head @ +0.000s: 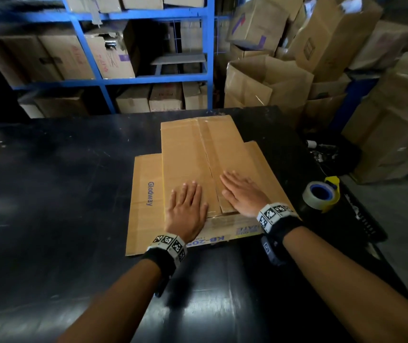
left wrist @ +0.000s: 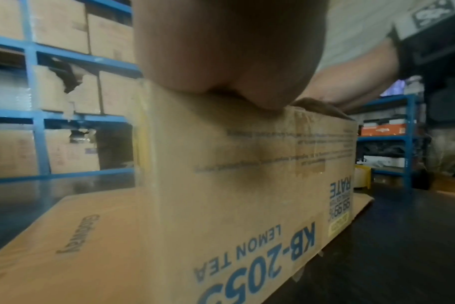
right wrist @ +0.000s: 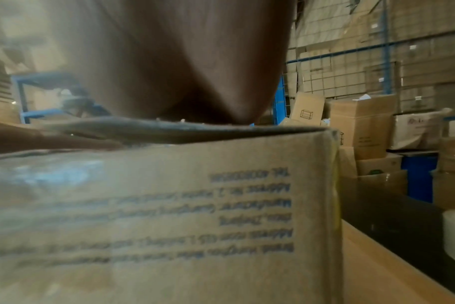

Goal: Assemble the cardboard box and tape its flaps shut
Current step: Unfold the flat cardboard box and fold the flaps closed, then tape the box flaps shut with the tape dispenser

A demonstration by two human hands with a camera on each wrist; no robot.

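The cardboard box (head: 193, 159) stands upside down on the black table (head: 61, 184), its lower flaps splayed flat on the tabletop and its two upper flaps folded shut along a centre seam (head: 210, 167) that carries old tape. The left hand (head: 186, 209) and right hand (head: 243, 194) lie flat, fingers straight and released, one on each flap near the front edge and grasping nothing. To do this step well, I judge one palm should keep both flap edges butted level while the other fetches the tape roll (head: 320, 195), lying just right of the box.
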